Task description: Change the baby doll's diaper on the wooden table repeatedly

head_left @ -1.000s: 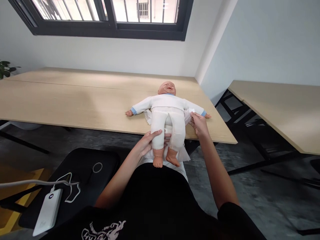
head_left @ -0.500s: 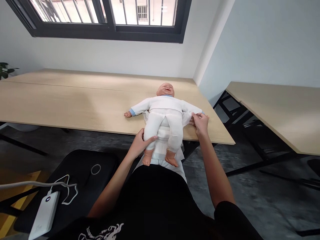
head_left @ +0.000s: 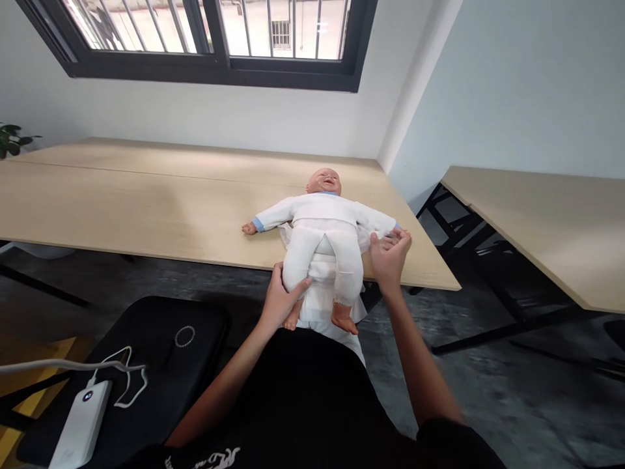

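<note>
Doll [head_left: 322, 225]: we see it on its back at the table's [head_left: 146, 202] near edge, toward the right corner, feet past the edge.
Left hand [head_left: 279, 301]: around the doll's leftward leg, before the edge.
Right hand [head_left: 389, 255]: beside the doll's rightward arm.
Power bank [head_left: 78, 426]: on the seat [head_left: 161, 339], far left.

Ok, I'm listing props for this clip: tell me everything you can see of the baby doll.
The baby doll lies face up at the near edge of the wooden table, arms spread, legs hanging over toward the person. Plastic-looking head, hands and bare feet; white suit with blue cuffs. A white cloth lies under its hips. The left hand grips one lower leg; the right hand is at the cuff of one arm.
</note>
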Demonstrator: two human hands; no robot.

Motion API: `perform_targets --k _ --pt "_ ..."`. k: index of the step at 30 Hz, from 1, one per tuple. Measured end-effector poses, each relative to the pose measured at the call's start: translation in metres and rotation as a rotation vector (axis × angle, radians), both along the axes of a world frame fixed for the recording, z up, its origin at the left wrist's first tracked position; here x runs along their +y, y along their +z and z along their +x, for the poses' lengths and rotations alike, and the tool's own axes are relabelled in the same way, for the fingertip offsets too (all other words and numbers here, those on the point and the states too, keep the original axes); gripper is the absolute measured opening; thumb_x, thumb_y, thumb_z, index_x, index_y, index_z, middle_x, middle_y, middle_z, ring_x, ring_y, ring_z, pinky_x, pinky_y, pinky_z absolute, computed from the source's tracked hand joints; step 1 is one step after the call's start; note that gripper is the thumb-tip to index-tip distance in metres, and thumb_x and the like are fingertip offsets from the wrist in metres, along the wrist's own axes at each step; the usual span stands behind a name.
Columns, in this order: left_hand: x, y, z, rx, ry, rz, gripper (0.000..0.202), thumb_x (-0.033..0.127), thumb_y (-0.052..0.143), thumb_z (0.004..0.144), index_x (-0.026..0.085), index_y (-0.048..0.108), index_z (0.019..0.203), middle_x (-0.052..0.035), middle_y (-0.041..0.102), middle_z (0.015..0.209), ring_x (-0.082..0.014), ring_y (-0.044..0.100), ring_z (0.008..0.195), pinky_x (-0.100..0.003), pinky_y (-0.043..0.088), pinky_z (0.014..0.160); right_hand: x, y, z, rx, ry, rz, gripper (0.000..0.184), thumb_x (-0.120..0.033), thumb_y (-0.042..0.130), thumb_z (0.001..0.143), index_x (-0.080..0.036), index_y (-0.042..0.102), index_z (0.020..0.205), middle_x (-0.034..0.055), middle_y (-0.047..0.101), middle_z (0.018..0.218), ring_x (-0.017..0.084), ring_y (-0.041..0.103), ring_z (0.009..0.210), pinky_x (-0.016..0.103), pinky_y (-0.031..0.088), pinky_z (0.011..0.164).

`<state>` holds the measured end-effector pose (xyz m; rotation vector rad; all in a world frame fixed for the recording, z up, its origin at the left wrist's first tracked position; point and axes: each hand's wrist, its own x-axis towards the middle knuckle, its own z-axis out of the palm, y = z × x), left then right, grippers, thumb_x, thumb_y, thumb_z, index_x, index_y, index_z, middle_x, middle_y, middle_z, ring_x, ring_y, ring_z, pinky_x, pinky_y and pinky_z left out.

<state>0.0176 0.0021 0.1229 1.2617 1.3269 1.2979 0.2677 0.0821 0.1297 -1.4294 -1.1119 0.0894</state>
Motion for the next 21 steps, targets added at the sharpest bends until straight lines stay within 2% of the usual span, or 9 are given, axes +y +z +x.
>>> perform_targets --k 2,5,8,10,13,16,19,21 --pt "-0.006 -0.008 0.005 -0.019 0.057 -0.019 0.06 0.043 0.083 0.066 0.02 0.049 0.11 -0.007 0.062 0.11 -0.0222 0.062 0.1 -0.031 0.049 0.084 -0.034 -0.002 -0.022 -0.148 0.027 0.056 0.059 -0.053 0.065 0.086 -0.016 0.042 0.126 0.0186 0.049 0.126 0.026 0.058 0.102 0.048 0.053 0.09" --pt "-0.011 -0.019 0.013 -0.161 0.106 -0.122 0.069 0.04 0.089 0.059 0.021 0.045 0.109 -0.0069 0.063 0.108 -0.0208 0.065 0.095 -0.03 0.05 0.081 -0.078 -0.006 -0.051 -0.428 0.182 0.087 0.069 -0.052 0.07 0.084 -0.018 0.038 0.135 0.0177 0.047 0.128 0.03 0.053 0.113 0.051 0.051 0.096" --pt "-0.009 -0.022 0.016 -0.309 0.082 -0.257 0.068 0.036 0.091 0.055 0.019 0.049 0.105 -0.0062 0.067 0.099 -0.0182 0.065 0.086 -0.028 0.05 0.076 -0.096 -0.005 -0.057 -0.61 0.192 0.077 0.066 -0.038 0.065 0.088 -0.018 0.033 0.142 0.019 0.042 0.134 0.034 0.044 0.126 0.055 0.047 0.103" --pt "-0.007 -0.018 0.013 -0.421 -0.012 -0.332 0.063 0.034 0.091 0.054 0.017 0.056 0.103 -0.0058 0.068 0.091 -0.0167 0.065 0.079 -0.026 0.05 0.073 -0.094 0.001 -0.047 -0.671 0.194 0.037 0.062 -0.027 0.059 0.089 -0.019 0.034 0.145 0.0195 0.037 0.139 0.034 0.043 0.128 0.054 0.047 0.103" --pt "-0.005 -0.004 0.002 -0.561 -0.148 -0.443 0.05 0.033 0.089 0.056 0.015 0.065 0.096 -0.0042 0.069 0.082 -0.0148 0.064 0.071 -0.023 0.05 0.066 -0.089 0.018 -0.024 -0.853 0.219 -0.056 0.057 -0.017 0.054 0.09 -0.023 0.041 0.145 0.0165 0.037 0.145 0.032 0.044 0.13 0.051 0.046 0.106" --pt "-0.004 0.011 -0.009 -0.619 -0.194 -0.514 0.041 0.029 0.089 0.055 0.016 0.07 0.089 -0.0021 0.07 0.078 -0.0133 0.064 0.069 -0.021 0.05 0.063 -0.094 0.029 -0.006 -1.107 0.236 -0.117 0.057 -0.01 0.05 0.091 -0.029 0.046 0.145 0.0126 0.038 0.151 0.034 0.037 0.14 0.058 0.036 0.114" --pt "-0.002 0.02 -0.014 -0.613 -0.22 -0.54 0.036 0.028 0.088 0.054 0.018 0.072 0.084 -0.0019 0.071 0.076 -0.0141 0.064 0.067 -0.022 0.052 0.064 -0.109 0.025 -0.005 -1.261 0.361 -0.092 0.064 -0.008 0.052 0.09 -0.029 0.042 0.15 0.0121 0.033 0.159 0.038 0.026 0.148 0.071 0.019 0.117" --pt "-0.002 0.022 -0.014 -0.588 -0.236 -0.532 0.033 0.032 0.087 0.055 0.018 0.073 0.083 -0.003 0.072 0.076 -0.0164 0.065 0.067 -0.026 0.053 0.064 -0.119 0.018 -0.012 -1.264 0.508 -0.018 0.061 -0.009 0.053 0.088 -0.026 0.047 0.146 0.0122 0.038 0.157 0.037 0.028 0.148 0.072 0.014 0.118"
